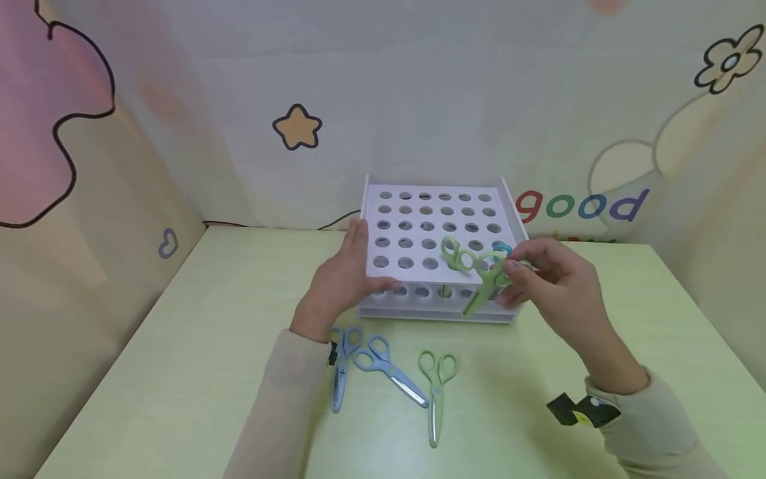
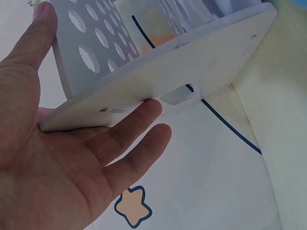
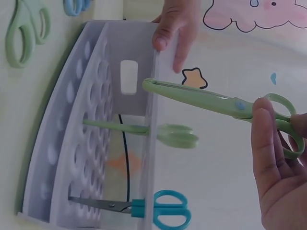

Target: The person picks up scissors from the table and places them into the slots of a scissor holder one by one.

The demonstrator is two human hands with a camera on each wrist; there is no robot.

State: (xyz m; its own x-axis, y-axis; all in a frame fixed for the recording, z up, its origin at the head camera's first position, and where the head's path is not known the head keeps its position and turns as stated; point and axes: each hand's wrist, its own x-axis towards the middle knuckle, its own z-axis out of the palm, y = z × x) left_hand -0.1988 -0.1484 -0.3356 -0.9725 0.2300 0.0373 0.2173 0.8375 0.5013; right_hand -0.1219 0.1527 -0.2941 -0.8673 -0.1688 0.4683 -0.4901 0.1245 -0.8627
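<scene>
My right hand (image 1: 553,279) pinches a pair of green scissors (image 1: 487,285) by the handle loops. Its closed blades point down and to the left, over the front right of a white rack (image 1: 395,276) with rows of round holes. In the right wrist view, another pair of green scissors (image 3: 177,136) and teal-handled scissors (image 3: 171,209) stand blades-down in the rack, handles above its top plate. My left hand (image 1: 335,283) rests against the rack's left side, thumb at the front edge. The left wrist view shows its fingers stretched along the side panel (image 2: 144,91).
On the table (image 1: 239,299) in front of the rack lie two pairs of blue scissors (image 1: 340,372) and one more green pair (image 1: 437,399). A printed cloth wall (image 1: 407,113) stands behind the rack and along both sides.
</scene>
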